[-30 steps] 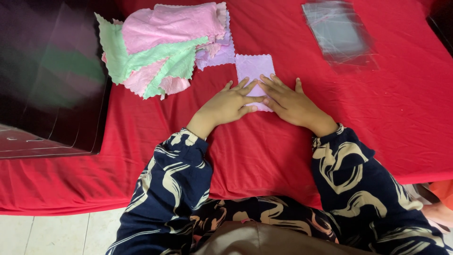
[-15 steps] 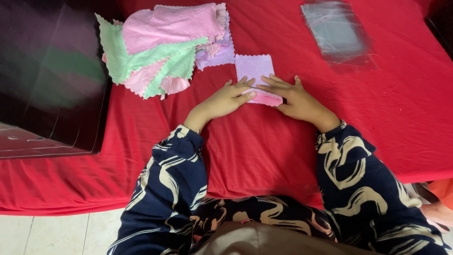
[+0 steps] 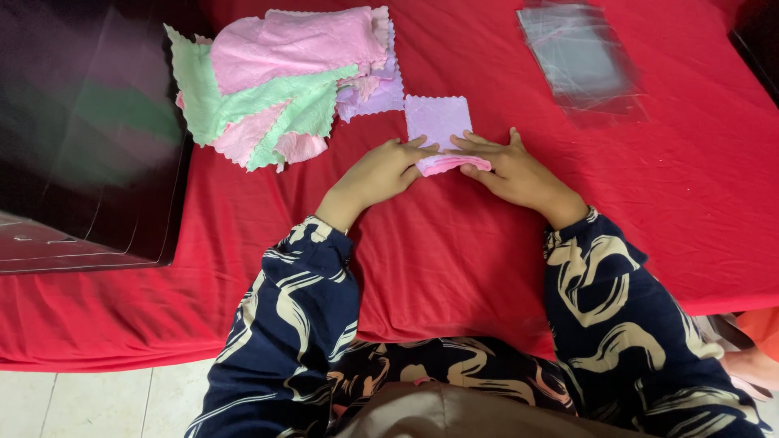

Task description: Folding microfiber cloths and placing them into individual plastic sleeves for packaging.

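on a table covered with a red cloth, seen from above the person's own head, two bare hands meet over a small lilac cloth with a zigzag edge. both forearms reach forward from dark blue sleeves patterned with cream swirls, and they angle inward so the hands come together near the middle of the table. the left hand lies palm down, wrist slightly bent, its fingertips on the near left corner of the cloth. the right hand also lies palm down, fingers stretched toward the left, their tips resting on the near edge of the cloth. that near edge is turned up into a thick pink fold, and both hands pinch this fold between thumb and fingers, with the fingertips of the two hands almost touching each other. the far part of the cloth lies flat and uncovered beyond the fingers. just beyond it, to the left, sits a loose pile of cloths in pink, pale green and lilac, one lilac edge almost touching the small cloth. well apart, toward the far right, lies a stack of clear plastic bags. a dark box stands at the left edge of the table.
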